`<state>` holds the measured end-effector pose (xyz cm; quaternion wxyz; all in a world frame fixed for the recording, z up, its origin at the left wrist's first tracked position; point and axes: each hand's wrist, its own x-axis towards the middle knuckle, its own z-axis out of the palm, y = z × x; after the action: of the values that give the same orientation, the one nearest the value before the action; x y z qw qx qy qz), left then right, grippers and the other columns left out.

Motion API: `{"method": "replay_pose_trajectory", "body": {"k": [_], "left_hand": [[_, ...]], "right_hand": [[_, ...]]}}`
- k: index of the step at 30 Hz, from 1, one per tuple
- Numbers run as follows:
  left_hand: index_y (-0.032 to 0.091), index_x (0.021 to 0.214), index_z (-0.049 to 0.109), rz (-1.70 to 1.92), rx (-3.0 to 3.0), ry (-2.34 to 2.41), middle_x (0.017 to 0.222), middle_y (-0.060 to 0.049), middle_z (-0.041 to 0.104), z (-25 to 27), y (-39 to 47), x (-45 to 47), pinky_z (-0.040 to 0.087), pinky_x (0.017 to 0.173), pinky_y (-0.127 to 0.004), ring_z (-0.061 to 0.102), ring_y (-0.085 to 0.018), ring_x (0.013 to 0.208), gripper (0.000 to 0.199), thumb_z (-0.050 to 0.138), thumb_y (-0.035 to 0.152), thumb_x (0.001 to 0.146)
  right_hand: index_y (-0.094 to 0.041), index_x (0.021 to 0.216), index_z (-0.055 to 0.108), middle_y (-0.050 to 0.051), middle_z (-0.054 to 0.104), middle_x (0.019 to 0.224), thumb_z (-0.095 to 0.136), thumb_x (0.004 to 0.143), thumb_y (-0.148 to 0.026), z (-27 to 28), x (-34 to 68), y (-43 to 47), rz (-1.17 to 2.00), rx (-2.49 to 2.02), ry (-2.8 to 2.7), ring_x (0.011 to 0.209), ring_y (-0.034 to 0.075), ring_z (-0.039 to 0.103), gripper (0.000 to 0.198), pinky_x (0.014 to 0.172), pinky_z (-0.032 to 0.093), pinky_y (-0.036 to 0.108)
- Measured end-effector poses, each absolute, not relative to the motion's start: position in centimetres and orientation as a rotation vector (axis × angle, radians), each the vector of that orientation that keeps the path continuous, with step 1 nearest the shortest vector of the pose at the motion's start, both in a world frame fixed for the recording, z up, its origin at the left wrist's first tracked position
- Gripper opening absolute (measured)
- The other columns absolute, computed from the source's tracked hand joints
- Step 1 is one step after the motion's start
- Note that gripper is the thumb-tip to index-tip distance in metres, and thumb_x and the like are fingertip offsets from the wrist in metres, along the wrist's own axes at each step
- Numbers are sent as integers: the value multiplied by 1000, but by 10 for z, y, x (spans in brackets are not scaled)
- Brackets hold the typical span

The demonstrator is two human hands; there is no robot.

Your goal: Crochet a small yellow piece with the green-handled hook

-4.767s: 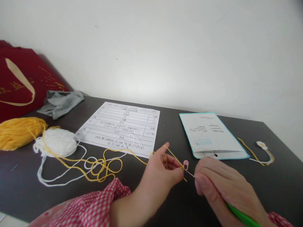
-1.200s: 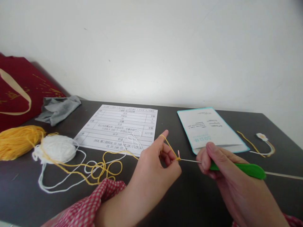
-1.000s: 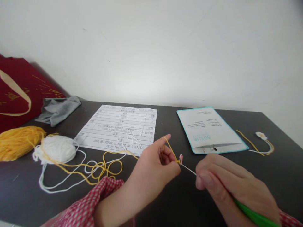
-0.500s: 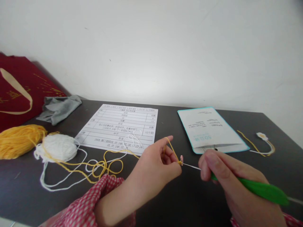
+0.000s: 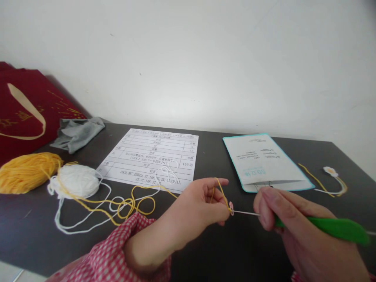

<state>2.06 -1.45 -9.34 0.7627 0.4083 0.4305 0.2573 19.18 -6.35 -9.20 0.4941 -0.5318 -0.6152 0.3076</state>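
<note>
My left hand [image 5: 196,207] pinches yellow yarn [image 5: 222,191] between thumb and fingers, with a strand looped over the raised index finger. A small pinkish loop [image 5: 231,207], perhaps a stitch marker, sticks out at the fingertips. My right hand [image 5: 308,235] is closed around the green handle of a crochet hook [image 5: 337,229]. The hook's thin metal shaft reaches left to the yarn at my left fingertips; its tip is too small to make out. From behind my left hand, the yarn trails left toward a yellow yarn ball [image 5: 29,172].
A white yarn ball [image 5: 78,182] sits beside the yellow one, with loose strands tangled nearby. Behind lie a printed sheet [image 5: 147,156], a blue-edged pouch [image 5: 261,156] and a grey cloth [image 5: 78,135]. A red bag [image 5: 26,102] stands left; a small crocheted flower [image 5: 330,171] lies right.
The whole view has shifted slightly. My left index finger is stretched out flatter, with the yarn still over it. Slightly more of the hook's handle end shows to the right.
</note>
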Motion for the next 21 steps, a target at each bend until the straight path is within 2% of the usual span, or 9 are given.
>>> {"method": "replay_pose_trajectory", "body": {"k": [3,7,12,17,21], "left_hand": [[11,113,68,543,795,859,67,5,66,-94,-14,19,44,60,-25,55,-9,58,54,68,8,59],[12,108,72,551,643,747,69,2,69,-95,-13,18,44,57,-24,57,-10,57,51,69,5,58],[13,114,72,646,655,714,70,3,67,-91,-17,21,45,62,-25,57,-9,60,53,73,4,62],[13,126,67,751,770,784,74,5,63,-92,-20,26,44,70,-25,56,-8,68,60,79,8,67],[13,128,64,799,887,776,77,5,63,-96,-19,27,44,74,-27,54,-9,71,63,77,7,67]], "right_hand": [[-25,52,54,0,49,51,65,87,-60,-88,191,-58,983,-1297,-1260,52,17,46,50,49,41,32],[-23,45,53,-2,45,49,76,80,-52,-85,190,-48,1294,-1266,-906,49,13,39,51,46,35,29],[-21,48,54,-6,39,46,87,69,-43,-92,186,-44,1765,-1073,-430,47,9,28,45,49,38,25],[-18,49,57,-7,45,47,91,67,-38,-95,185,-45,1735,-1006,-346,48,7,29,43,48,39,21],[-18,50,57,-6,46,48,92,66,-37,-94,185,-43,1729,-1018,-329,47,7,30,43,47,39,20]]}}
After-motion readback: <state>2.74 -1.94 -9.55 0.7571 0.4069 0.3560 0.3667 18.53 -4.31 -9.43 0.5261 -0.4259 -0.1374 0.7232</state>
